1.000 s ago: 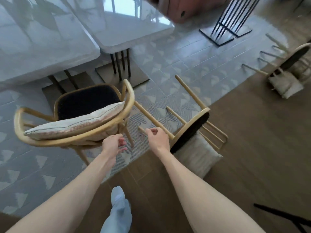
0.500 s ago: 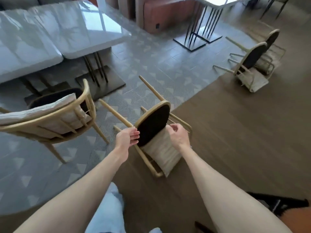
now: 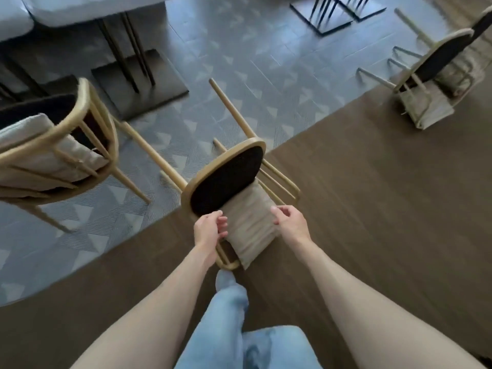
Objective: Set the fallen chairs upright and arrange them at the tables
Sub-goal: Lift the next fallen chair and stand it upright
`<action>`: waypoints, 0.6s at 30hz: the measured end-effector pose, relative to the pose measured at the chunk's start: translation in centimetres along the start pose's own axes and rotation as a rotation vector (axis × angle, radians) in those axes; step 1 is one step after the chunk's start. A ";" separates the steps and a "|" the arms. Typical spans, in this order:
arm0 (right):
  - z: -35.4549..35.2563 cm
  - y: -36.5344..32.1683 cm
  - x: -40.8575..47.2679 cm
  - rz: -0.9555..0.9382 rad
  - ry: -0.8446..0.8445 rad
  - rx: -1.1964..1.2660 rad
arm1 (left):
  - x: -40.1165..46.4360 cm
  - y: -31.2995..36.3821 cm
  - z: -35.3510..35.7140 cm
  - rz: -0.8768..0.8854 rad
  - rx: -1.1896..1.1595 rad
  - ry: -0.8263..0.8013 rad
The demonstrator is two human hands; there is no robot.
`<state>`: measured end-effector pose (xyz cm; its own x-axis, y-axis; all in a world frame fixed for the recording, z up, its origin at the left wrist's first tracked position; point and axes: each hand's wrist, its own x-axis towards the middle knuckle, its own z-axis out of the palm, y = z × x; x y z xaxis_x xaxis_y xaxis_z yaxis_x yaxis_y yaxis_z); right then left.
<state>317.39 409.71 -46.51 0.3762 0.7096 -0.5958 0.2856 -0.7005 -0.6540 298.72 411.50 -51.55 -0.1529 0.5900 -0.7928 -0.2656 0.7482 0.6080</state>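
Head view, looking down: a fallen chair (image 3: 226,179) is seen lying tipped over in the middle of the frame, where grey patterned tile (image 3: 266,65) meets brown wood floor (image 3: 372,209), its legs pointing away and its beige cushion (image 3: 250,225) hanging toward the viewer. The left hand (image 3: 209,230) is placed at the cushion's left edge and the right hand (image 3: 290,222) at its right edge, fingers curled; whether anything is actually grasped cannot be told. An upright chair (image 3: 61,147) is seen at left, near a white table (image 3: 80,6). A second fallen chair (image 3: 436,73) is seen lying well apart at upper right. Legs in blue jeans (image 3: 229,315) are seen below.
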 end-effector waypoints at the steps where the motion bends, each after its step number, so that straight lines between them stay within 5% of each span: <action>1: -0.3 -0.1 0.9 0.012 0.001 -0.005 | 0.5 -0.2 0.8 -0.016 -0.031 0.007; 12: 2.3 -1.7 7.6 -0.021 -0.155 -0.124 | 4.8 0.2 2.0 -0.016 -0.153 0.127; 18: 5.7 5.8 15.1 0.070 -0.241 -0.148 | 11.5 -7.8 4.1 -0.106 -0.244 0.192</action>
<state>319.69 416.79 -62.03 0.1847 0.6442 -0.7422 0.3987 -0.7394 -0.5425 302.93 413.72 -65.19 -0.2824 0.4275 -0.8588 -0.5061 0.6941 0.5119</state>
